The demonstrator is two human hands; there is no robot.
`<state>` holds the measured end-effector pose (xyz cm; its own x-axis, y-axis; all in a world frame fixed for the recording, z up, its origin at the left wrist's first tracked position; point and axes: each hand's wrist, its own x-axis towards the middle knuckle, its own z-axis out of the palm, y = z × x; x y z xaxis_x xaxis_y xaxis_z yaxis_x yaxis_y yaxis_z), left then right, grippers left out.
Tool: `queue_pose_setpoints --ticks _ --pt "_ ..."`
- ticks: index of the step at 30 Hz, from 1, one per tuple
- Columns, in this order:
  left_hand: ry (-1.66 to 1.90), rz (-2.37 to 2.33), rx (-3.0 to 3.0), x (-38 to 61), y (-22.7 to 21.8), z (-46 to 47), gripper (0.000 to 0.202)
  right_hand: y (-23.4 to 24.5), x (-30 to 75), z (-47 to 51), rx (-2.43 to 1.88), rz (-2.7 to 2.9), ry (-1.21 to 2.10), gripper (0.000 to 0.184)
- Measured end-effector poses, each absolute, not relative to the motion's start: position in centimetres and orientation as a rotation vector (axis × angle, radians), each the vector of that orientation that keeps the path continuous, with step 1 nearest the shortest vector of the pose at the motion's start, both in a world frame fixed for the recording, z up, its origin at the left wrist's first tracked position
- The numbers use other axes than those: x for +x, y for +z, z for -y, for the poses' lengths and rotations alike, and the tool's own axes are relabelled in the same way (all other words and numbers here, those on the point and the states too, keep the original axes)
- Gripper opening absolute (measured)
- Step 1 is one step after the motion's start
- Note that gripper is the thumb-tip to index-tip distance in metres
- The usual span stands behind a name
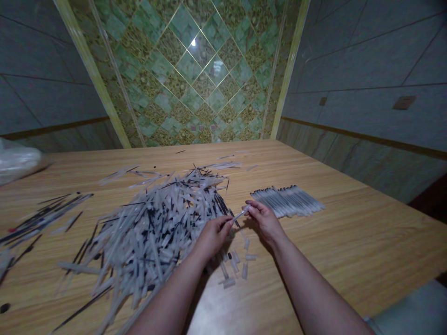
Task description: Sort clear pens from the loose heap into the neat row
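Wooden table (pixel 349 242) fills my view, with a green diamond-tiled wall (pixel 199 70) behind it. I've got both hands out over the wood, close together. My left hand (pixel 213 235) is curled, fingertips pinched on the near end of a pen (pixel 240 214). My right hand (pixel 263 221) is closed too, thumb and fingers gripping the far end. So the pen spans the small gap between the two hands, slanted, raised just off the table. I can't tell whether it is one piece or two.

Left of my left hand, and touching it, spreads a big pile (pixel 153 223) of clear barrels and black refills, all tangled. Just past my right hand lies a neat row of pens (pixel 288 201), side by side, near my fingers but not touching them. Below the hands, between my forearms, a few small clear caps (pixel 237 265) lie scattered on the wood. Far off to my left I see loose black refills (pixel 42 216), blurred, and beyond them a plastic bag (pixel 16 160) at the table's edge.
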<state>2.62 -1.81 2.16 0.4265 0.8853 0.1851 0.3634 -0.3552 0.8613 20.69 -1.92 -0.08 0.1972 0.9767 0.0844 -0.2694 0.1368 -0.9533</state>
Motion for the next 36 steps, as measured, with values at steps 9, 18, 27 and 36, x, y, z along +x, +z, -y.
queue_pose_setpoints --ticks 9,18,27,36 --pt "0.906 -1.009 1.927 2.6 2.1 1.8 0.028 0.3 20.5 2.4 -1.076 1.062 1.109 0.035" --pt "0.769 -0.966 1.757 2.3 1.8 1.3 0.037 1.1 20.1 2.8 -1.074 1.103 1.116 0.032" --pt "0.591 -0.934 1.397 2.0 1.9 1.3 0.048 0.3 20.0 2.7 -1.059 1.132 1.124 0.035" --pt "1.057 -1.031 1.555 1.9 1.8 0.3 0.046 0.4 22.5 1.8 -1.061 0.952 0.943 0.047"
